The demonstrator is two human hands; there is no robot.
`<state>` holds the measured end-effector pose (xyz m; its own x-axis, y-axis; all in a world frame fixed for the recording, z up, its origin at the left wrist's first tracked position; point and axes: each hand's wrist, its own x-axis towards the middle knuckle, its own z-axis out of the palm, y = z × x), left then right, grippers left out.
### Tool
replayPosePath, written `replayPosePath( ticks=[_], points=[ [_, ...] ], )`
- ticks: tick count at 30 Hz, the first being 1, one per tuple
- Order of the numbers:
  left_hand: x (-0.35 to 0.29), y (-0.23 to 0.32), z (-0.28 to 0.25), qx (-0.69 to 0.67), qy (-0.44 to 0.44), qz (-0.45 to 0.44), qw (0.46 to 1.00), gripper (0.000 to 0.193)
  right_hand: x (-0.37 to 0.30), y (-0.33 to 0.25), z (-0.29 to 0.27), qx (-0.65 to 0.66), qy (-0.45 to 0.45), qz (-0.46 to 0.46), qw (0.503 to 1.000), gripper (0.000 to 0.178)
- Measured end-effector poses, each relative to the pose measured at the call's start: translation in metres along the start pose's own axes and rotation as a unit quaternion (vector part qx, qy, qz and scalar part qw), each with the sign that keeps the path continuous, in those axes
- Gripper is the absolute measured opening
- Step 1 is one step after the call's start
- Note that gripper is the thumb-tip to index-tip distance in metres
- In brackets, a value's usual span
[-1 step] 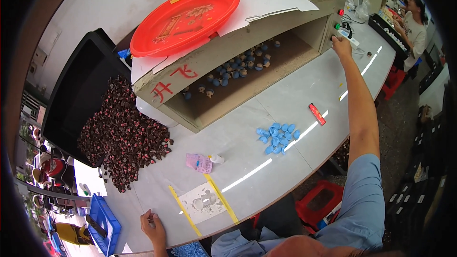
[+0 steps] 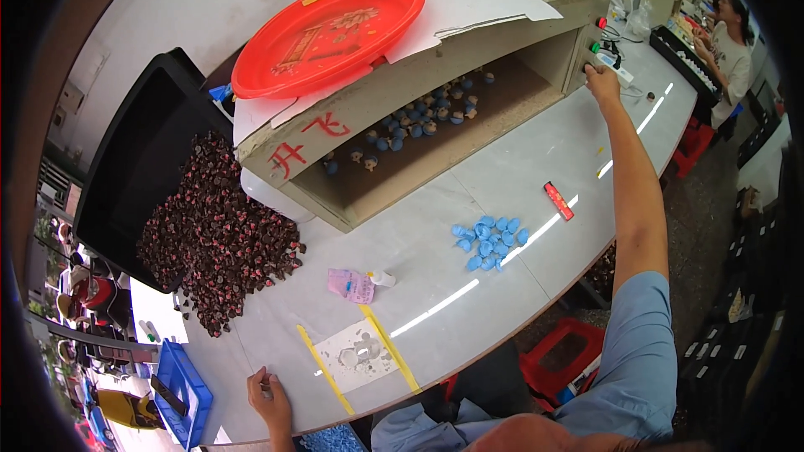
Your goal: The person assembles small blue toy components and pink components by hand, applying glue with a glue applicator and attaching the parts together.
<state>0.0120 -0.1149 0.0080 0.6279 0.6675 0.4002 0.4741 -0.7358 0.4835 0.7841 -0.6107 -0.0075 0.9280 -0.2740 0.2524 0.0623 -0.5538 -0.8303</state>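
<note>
My right hand [image 2: 605,86] reaches far right to the end panel of a grey box-like machine [image 2: 511,29]. Its fingers are closed against the panel's lower part, below a red button [image 2: 601,23] and a green button [image 2: 595,48]; what they grip is hidden. Inside the machine's long opening lie many small blue-and-cream pieces [image 2: 416,122]. At the near left edge of the table [image 2: 435,243] rests my left hand [image 2: 270,399], its fingers curled with nothing visible in them. A cluster of blue shell-like pieces [image 2: 486,243] lies mid-table.
Dark red-and-black pieces [image 2: 226,243] spill from a tipped black bin [image 2: 126,167]. A red tray [image 2: 335,33] sits atop the machine. Nearby are a red tube-like item [image 2: 559,201], a pink packet [image 2: 350,286], a taped white sheet [image 2: 360,357], a blue tray [image 2: 186,398] and, far right, another person [image 2: 727,54].
</note>
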Motion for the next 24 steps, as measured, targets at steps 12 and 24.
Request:
replayPosePath(
  ticks=[12,24],
  points=[
    [0.008,0.003,0.001,-0.026,-0.004,-0.01,1.0,0.021,-0.124,-0.058,-0.008,-0.089,0.087,-0.175,0.977,0.019],
    [0.004,0.0,0.001,-0.049,-0.001,-0.02,0.999,0.023,-0.234,-0.196,0.207,-0.253,-0.089,-0.446,0.854,0.068]
  ],
)
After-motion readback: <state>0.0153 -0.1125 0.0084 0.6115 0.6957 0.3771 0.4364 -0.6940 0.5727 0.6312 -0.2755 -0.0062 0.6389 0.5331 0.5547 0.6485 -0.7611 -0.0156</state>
